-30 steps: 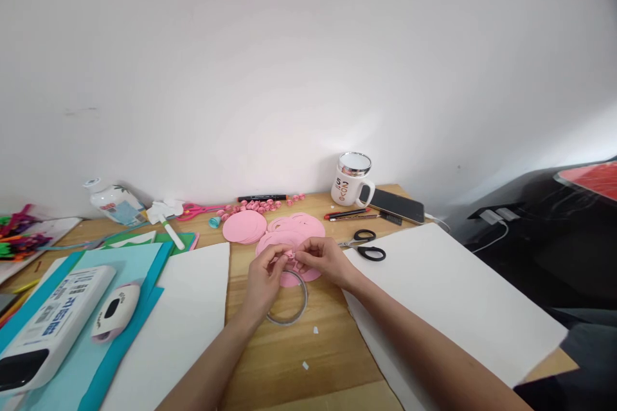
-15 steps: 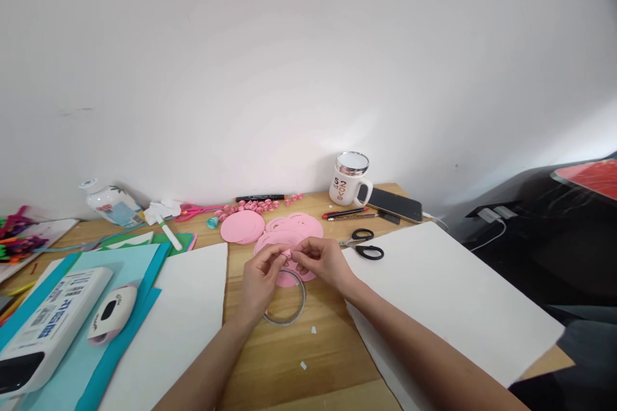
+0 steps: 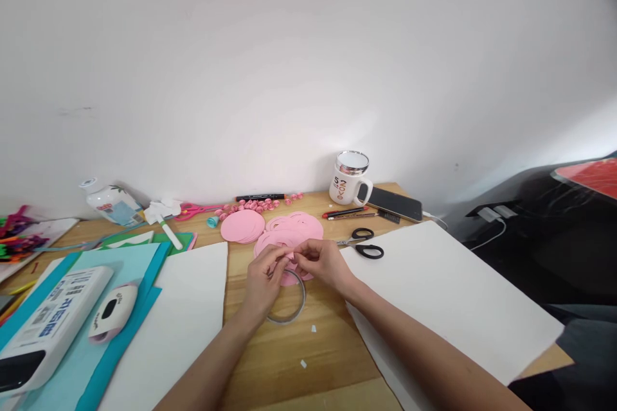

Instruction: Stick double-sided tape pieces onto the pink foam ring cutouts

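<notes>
Between my two hands is a small piece of pink paper, pinched by the fingertips of both. My left hand grips it from the left, and my right hand from the right; the fingers cover most of it. Underneath and behind them lie overlapping pink paper rings and discs. A roll of tape lies flat on the table just below my hands. To the left at the back is a stack of pink paper circles, with small rolled pink paper pieces behind it.
Black-handled scissors rest by a large white sheet on the right. A mug and phone stand near the wall. At left are teal sheets bearing a white box and a correction-tape-like dispenser.
My left hand has shifted slightly right, closer to the right hand, and the pink paper is more covered by the fingers. The other things have stayed in place.
</notes>
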`<state>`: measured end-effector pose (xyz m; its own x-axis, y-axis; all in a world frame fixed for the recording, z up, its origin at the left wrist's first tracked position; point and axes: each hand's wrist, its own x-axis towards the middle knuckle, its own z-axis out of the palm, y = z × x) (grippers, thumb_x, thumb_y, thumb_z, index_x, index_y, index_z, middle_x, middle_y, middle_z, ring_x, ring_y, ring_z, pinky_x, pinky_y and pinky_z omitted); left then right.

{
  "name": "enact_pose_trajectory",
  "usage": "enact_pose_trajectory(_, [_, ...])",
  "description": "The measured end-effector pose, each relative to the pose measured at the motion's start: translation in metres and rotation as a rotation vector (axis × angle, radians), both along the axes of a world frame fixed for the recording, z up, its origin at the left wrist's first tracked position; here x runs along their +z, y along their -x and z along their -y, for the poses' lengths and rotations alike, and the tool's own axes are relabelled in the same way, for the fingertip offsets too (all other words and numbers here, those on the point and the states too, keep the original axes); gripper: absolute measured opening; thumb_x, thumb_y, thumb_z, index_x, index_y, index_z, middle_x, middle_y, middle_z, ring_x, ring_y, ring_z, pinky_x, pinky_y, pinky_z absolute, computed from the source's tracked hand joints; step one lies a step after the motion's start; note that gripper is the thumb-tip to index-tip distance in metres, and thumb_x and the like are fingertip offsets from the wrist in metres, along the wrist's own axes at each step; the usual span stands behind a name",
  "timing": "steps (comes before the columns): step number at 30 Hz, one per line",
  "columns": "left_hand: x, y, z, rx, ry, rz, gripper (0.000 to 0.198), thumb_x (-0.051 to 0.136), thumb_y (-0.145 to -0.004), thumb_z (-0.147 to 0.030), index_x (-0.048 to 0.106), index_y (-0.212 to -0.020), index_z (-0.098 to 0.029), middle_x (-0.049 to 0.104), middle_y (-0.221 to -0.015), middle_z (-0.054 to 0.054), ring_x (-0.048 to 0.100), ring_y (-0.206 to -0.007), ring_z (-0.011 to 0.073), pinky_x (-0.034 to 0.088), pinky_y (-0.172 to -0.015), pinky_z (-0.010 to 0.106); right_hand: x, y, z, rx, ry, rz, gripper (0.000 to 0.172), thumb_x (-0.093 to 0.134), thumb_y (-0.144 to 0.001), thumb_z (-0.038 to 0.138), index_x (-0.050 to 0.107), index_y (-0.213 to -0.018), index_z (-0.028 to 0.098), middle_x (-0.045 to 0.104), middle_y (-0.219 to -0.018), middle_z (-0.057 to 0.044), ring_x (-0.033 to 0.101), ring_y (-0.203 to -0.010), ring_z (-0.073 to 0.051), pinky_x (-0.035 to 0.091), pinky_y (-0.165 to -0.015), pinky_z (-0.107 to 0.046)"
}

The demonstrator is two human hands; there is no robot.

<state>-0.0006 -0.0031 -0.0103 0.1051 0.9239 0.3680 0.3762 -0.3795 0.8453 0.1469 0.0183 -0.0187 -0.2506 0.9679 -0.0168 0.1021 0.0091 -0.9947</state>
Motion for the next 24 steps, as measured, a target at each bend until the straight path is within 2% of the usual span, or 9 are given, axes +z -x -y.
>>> enact_pose_trajectory(13, [0.004, -0.001, 0.002, 0.003, 0.034, 0.03, 0.016, 0.054, -0.078, -0.017, 0.067, -0.087, -0.021, 0.065, -0.082, 0.004, 0.06, -0.077, 0.0163, 0.045, -0.071, 0.027, 0.007, -0.002, 0.001, 0.051, 0.126, -0.079, 0.019, 0.064, -0.065, 0.032, 0.058, -0.068, 0.014, 0.062, -0.056, 0.0, 0.061, -0.051, -0.013, 0.052, -0.049, -0.024])
enact_pose_trajectory(19, [0.01, -0.001, 0.002, 0.015, 0.081, 0.106, 0.016, 0.057, -0.076, -0.02, 0.069, -0.086, -0.021, 0.066, -0.08, 0.003, 0.06, -0.076, 0.0172, 0.046, -0.069, 0.026, 0.009, -0.004, -0.001, 0.084, 0.136, -0.142, 0.028, 0.065, -0.065, 0.04, 0.06, -0.07, 0.013, 0.063, -0.057, -0.001, 0.061, -0.05, -0.012, 0.051, -0.049, -0.023])
enact_pose_trajectory(24, [0.013, -0.001, 0.003, 0.015, 0.072, 0.093, 0.016, 0.056, -0.076, -0.019, 0.069, -0.086, -0.021, 0.066, -0.08, 0.003, 0.06, -0.076, 0.0165, 0.046, -0.071, 0.026, 0.012, -0.005, 0.0, 0.098, 0.128, -0.16, 0.031, 0.066, -0.064, 0.041, 0.06, -0.07, 0.012, 0.063, -0.057, -0.001, 0.061, -0.05, -0.012, 0.051, -0.05, -0.023])
